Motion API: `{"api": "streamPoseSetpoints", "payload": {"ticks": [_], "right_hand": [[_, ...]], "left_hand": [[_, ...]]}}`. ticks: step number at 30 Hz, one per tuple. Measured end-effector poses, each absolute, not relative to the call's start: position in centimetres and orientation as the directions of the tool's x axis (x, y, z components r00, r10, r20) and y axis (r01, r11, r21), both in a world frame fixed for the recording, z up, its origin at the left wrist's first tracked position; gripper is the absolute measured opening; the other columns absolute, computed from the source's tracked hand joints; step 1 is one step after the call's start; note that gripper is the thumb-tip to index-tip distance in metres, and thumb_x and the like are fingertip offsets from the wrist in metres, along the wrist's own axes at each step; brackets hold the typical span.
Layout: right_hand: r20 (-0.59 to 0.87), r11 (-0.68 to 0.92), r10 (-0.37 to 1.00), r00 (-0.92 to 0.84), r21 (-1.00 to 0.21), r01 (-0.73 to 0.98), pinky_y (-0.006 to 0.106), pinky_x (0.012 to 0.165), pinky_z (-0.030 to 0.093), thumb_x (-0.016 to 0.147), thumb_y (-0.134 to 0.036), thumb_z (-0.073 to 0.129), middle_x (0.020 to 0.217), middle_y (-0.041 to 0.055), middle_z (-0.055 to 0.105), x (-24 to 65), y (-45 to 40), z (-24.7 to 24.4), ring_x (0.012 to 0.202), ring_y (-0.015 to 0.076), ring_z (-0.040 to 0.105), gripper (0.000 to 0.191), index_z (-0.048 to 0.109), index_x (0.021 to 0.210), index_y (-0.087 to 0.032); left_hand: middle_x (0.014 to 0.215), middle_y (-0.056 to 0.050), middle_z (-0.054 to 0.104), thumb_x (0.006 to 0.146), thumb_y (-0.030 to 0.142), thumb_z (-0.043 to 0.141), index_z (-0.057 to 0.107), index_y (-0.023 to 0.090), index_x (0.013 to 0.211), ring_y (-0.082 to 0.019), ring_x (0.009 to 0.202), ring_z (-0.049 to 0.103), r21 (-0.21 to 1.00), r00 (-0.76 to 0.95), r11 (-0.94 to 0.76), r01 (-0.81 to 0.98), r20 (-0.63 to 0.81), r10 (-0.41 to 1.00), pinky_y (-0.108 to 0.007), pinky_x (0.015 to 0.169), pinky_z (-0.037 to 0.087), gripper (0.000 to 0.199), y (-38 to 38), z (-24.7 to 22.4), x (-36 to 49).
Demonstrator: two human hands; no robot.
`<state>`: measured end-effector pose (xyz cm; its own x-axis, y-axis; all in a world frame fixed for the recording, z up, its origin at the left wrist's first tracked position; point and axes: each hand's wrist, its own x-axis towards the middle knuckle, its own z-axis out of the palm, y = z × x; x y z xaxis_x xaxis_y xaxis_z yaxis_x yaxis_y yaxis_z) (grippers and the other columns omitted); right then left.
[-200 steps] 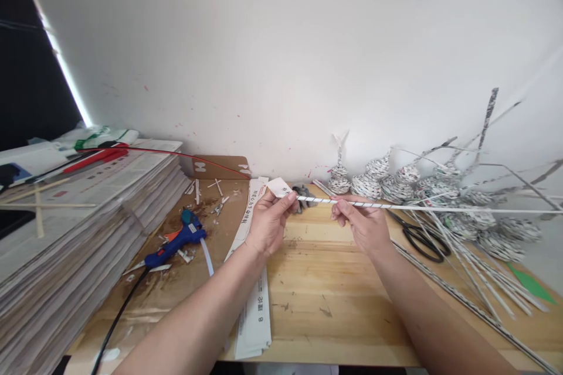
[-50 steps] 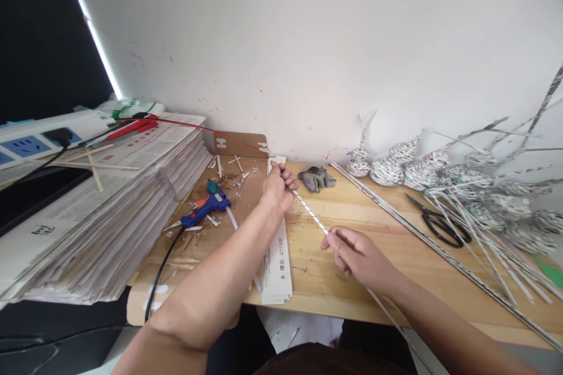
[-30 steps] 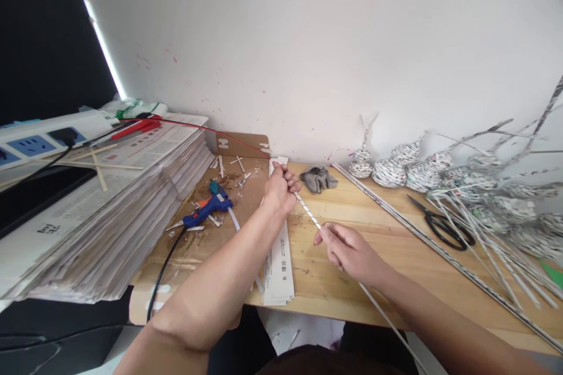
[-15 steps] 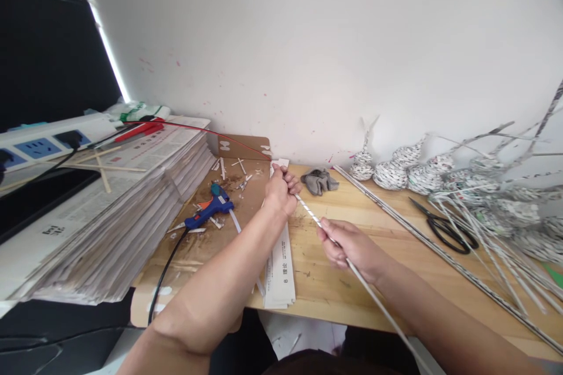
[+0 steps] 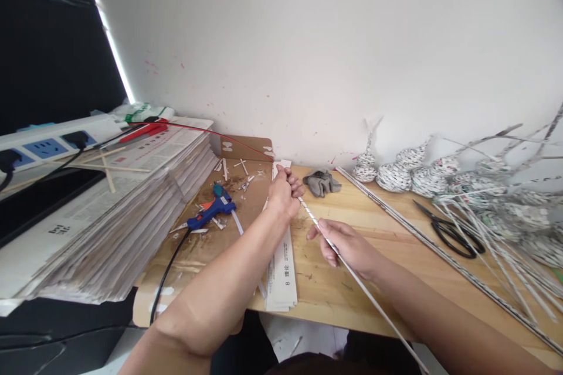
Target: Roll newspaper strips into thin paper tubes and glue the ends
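A thin rolled paper stick [image 5: 361,287], pale with dark spiral markings, slants from the middle of the table down to the lower right. My left hand [image 5: 285,192] is closed around its upper end, over a stack of newspaper strips [image 5: 281,278]. Lower down, my right hand [image 5: 345,246] holds the stick loosely, the thumb resting against it and the fingers partly loosened beneath. The tip inside my left hand is hidden. Just right of that hand lies a crumpled grey cloth [image 5: 323,183].
A blue glue gun [image 5: 213,211] rests on stained cardboard [image 5: 220,255] among paper scraps. Further left are a tall newspaper stack [image 5: 145,217] and a power strip [image 5: 65,135]. Long paper sticks [image 5: 422,240], black scissors [image 5: 457,237] and woven paper gourd shapes [image 5: 396,176] occupy the right.
My right hand has loosened its fingers around the stick and shifted slightly to the left along it. My left hand stays closed at the upper end. The view has shifted slightly.
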<state>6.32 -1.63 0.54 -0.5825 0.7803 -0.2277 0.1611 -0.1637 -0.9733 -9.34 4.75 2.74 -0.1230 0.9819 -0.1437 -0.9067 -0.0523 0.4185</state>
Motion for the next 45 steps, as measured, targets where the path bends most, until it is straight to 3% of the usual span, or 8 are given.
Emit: {"api": "streamPoseSetpoints", "payload": {"ticks": [3,8,13,18,23,29,38,45], "right_hand": [[-0.124,-0.016,0.858,-0.498,-0.976,0.216,0.022,0.044,0.027,0.084,-0.051,0.051,0.047,-0.0059,0.043,6.1,-1.4,0.6,0.041,0.0077,0.035,0.034,0.055,0.079,-0.018],[-0.275,-0.392,0.672,-0.688,-0.92,-0.015,0.022,0.039,0.025,0.089,-0.052,0.04,0.04,-0.0103,0.026,5.7,-1.1,0.1,0.034,0.0088,0.026,0.033,0.048,0.078,-0.021],[-0.166,-0.119,0.82,-0.548,-0.986,0.121,0.022,0.044,0.027,0.084,-0.051,0.051,0.045,-0.0061,0.043,5.5,-0.7,0.3,0.04,0.0078,0.035,0.034,0.053,0.077,-0.017],[-0.276,-0.394,0.639,-0.718,-0.919,0.002,0.024,0.042,0.029,0.088,-0.05,0.04,0.04,-0.01,0.025,5.3,-0.6,0.4,0.036,0.0096,0.028,0.032,0.048,0.077,-0.021],[-0.078,0.077,0.871,-0.485,-0.954,0.29,0.024,0.047,0.03,0.084,-0.054,0.049,0.052,-0.0035,0.047,5.3,-0.8,0.5,0.045,0.0094,0.04,0.036,0.055,0.078,-0.019],[-0.282,-0.403,0.656,-0.7,-0.915,-0.009,0.023,0.039,0.026,0.089,-0.053,0.039,0.037,-0.0104,0.026,5.3,-0.7,0.7,0.033,0.0093,0.027,0.035,0.045,0.075,-0.021],[-0.271,-0.414,0.67,-0.691,-0.909,-0.044,0.023,0.04,0.026,0.087,-0.056,0.041,0.038,-0.0103,0.026,4.9,-0.4,0.0,0.034,0.0088,0.027,0.038,0.041,0.071,-0.021],[-0.099,0.063,0.85,-0.518,-0.956,0.286,0.023,0.045,0.029,0.083,-0.054,0.052,0.05,-0.0046,0.047,5.1,-0.8,1.0,0.043,0.009,0.039,0.035,0.052,0.075,-0.019]], "left_hand": [[0.049,0.007,0.026,0.09,0.044,0.04,0.042,0.017,0.068,-0.004,0.036,0.023,0.428,-0.125,-0.054,-0.902,-0.14,0.982,-0.016,0.033,0.013,0.035,4.7,2.8,-9.3],[0.049,0.007,0.025,0.091,0.044,0.039,0.041,0.017,0.067,-0.004,0.036,0.023,0.405,-0.096,-0.03,-0.914,-0.145,0.985,-0.016,0.033,0.013,0.036,4.8,2.6,-9.3],[0.05,0.007,0.024,0.088,0.049,0.042,0.041,0.017,0.067,-0.004,0.036,0.022,0.426,-0.11,-0.039,-0.904,-0.144,0.983,-0.016,0.033,0.013,0.038,4.8,2.5,-9.4],[0.049,0.008,0.022,0.089,0.045,0.042,0.041,0.017,0.067,-0.004,0.036,0.021,0.415,-0.089,-0.022,-0.91,-0.144,0.986,-0.016,0.033,0.012,0.036,4.8,2.6,-9.3],[0.049,0.007,0.024,0.088,0.047,0.042,0.041,0.017,0.068,-0.004,0.036,0.023,0.459,-0.143,-0.06,-0.886,-0.147,0.979,-0.016,0.033,0.013,0.036,4.9,2.5,-9.3],[0.05,0.008,0.022,0.09,0.044,0.041,0.041,0.018,0.067,-0.005,0.036,0.021,0.426,-0.112,-0.036,-0.904,-0.155,0.982,-0.017,0.033,0.012,0.035,4.8,2.5,-9.2],[0.05,0.008,0.023,0.091,0.041,0.041,0.04,0.017,0.068,-0.004,0.036,0.022,0.401,-0.09,-0.021,-0.916,-0.154,0.984,-0.016,0.033,0.011,0.033,4.8,2.6,-9.2],[0.05,0.007,0.025,0.089,0.046,0.041,0.041,0.018,0.067,-0.005,0.036,0.022,0.437,-0.14,-0.06,-0.897,-0.153,0.978,-0.016,0.033,0.013,0.036,4.8,2.6,-9.2]]}}
